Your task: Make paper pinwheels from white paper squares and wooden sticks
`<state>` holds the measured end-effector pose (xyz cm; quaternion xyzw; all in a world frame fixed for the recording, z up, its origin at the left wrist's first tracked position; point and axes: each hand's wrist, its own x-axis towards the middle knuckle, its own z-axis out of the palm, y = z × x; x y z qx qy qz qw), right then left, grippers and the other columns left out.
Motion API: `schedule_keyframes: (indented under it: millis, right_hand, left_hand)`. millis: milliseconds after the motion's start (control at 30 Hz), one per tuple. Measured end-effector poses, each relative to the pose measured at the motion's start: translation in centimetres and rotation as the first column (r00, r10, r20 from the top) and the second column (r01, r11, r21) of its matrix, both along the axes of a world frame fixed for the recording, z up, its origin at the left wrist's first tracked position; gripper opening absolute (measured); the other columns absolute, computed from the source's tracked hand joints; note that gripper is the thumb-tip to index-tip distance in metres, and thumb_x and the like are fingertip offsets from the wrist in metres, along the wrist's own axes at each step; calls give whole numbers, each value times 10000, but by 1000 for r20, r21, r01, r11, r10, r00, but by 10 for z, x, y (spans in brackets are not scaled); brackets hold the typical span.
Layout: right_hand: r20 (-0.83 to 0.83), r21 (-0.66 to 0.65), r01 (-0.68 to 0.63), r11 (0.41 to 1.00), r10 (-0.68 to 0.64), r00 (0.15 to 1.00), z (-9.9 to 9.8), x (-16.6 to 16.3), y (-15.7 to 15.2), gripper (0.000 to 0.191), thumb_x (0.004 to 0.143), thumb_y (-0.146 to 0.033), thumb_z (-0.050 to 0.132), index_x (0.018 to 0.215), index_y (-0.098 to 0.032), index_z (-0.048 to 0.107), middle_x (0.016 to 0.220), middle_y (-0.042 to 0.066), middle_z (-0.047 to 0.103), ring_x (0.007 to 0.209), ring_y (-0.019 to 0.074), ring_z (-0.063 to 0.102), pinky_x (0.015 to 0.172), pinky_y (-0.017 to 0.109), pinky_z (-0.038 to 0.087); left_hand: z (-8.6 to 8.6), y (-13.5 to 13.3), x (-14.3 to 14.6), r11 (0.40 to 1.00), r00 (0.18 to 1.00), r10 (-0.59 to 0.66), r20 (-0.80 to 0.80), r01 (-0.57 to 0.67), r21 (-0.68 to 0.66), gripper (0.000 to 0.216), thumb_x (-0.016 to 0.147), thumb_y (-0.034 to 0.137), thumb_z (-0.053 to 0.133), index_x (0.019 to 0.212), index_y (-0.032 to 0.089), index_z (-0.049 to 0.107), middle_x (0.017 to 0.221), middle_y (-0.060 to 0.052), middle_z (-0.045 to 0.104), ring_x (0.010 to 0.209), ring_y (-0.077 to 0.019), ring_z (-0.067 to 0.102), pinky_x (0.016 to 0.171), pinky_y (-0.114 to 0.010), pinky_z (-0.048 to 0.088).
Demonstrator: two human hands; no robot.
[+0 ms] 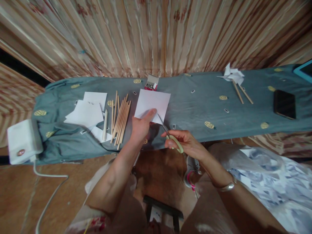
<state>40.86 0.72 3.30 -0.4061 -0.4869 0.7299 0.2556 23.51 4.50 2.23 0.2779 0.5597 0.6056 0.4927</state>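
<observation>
My left hand (142, 125) pinches the near edge of a white square paper sheet (152, 102), thumb on top, held just over the grey-blue cloth-covered board (195, 107). My right hand (185, 143) grips scissors (168, 135) with pale green handles. The blades point up-left and meet the sheet's near right corner.
Left of the sheet lie several wooden sticks (120, 120), a white pen-like stick (105, 125) and a stack of white papers (85, 113). A small open box (151, 83) sits behind. A paper pinwheel on sticks (234, 78) and a black phone (284, 104) lie right. A white iron (23, 141) rests far left.
</observation>
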Motion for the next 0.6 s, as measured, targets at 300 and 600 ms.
schedule_keyframes:
  millis: [300,600]
  right_hand:
    - [3,-3,32,999,-32,999,-1,-1,-2,440,664,-500,847,906,-165,697,625,-50,552,557,64,443,517,217,334]
    - [3,-23,43,999,-43,999,-6,0,-2,436,667,-466,845,954,-166,711,623,-51,586,567,63,510,536,209,385]
  left_hand:
    - [-2,-1,0,1000,1000,-18,6,18,11,383,612,394,807,894,155,706,924,-87,758,815,-238,707,596,-299,573]
    - [2,-1,2,1000,1000,16,16,-16,5,392,580,397,824,868,153,716,885,-76,754,780,-230,705,582,-297,559]
